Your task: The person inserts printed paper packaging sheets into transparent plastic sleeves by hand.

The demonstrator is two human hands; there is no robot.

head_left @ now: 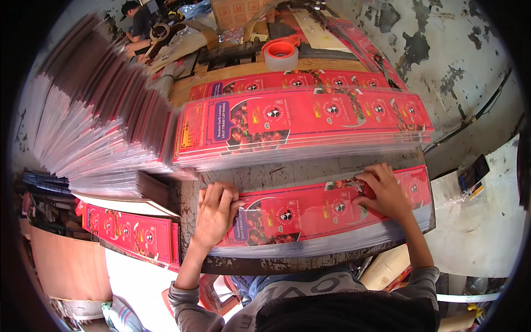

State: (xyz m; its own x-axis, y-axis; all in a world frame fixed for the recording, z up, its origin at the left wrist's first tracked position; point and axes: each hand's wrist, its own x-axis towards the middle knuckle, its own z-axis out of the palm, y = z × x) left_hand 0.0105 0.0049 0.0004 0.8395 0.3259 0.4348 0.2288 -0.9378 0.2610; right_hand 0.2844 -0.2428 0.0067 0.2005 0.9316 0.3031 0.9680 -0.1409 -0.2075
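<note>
A stack of long red printed sheets with clear plastic film [310,213] lies in front of me near the table's front edge. My left hand [214,213] is at its left end, fingers curled and closed on the edge of the top sheet. Toward the right end, my right hand [387,193] bends its fingers and thumb onto the top sheet, gripping it from above; its fingertips are partly hidden. Just beyond lies a thicker stack of similar red printed sheets [310,119], its film edges hanging over the near side.
A tall leaning pile of film-edged sheets [105,110] rises at left. Below it rest more red sheets [130,232]. A tape roll with a red core [281,54] stands at the back. Scissors [381,63] lie far right. Another person [141,25] sits far left.
</note>
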